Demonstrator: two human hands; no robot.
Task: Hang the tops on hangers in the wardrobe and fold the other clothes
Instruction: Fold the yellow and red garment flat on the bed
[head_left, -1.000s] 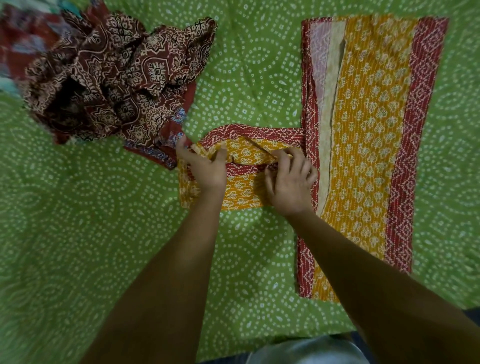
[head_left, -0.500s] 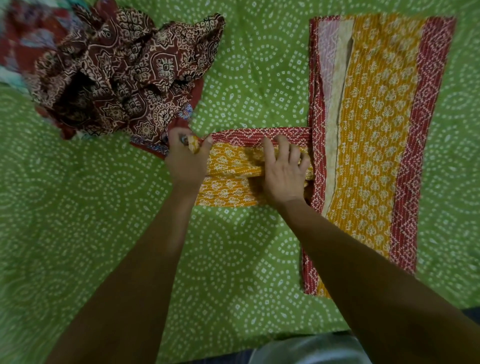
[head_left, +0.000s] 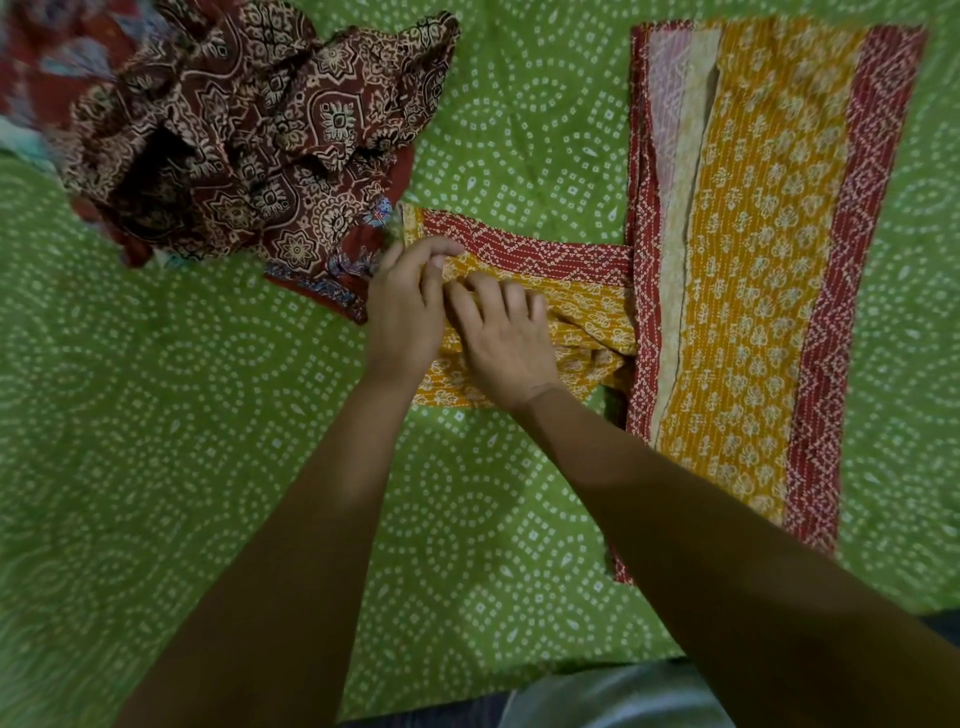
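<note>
Spread flat on the green bedsheet (head_left: 208, 467), right of centre: yellow garment (head_left: 753, 260). Left hand (head_left: 405, 306) pinching the sleeve (head_left: 571, 291) edge, right hand (head_left: 506, 343) pressing flat beside it, probably to fold neatly.

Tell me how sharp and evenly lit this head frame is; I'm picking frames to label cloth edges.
Head view: dim, soft light with no glare; the yellow garment near the centre is fairly sharp, as are the left hand and right hand; the brown printed pile smears at the top-left corner; the green bedsheet darkens and bows toward the edges.
</note>
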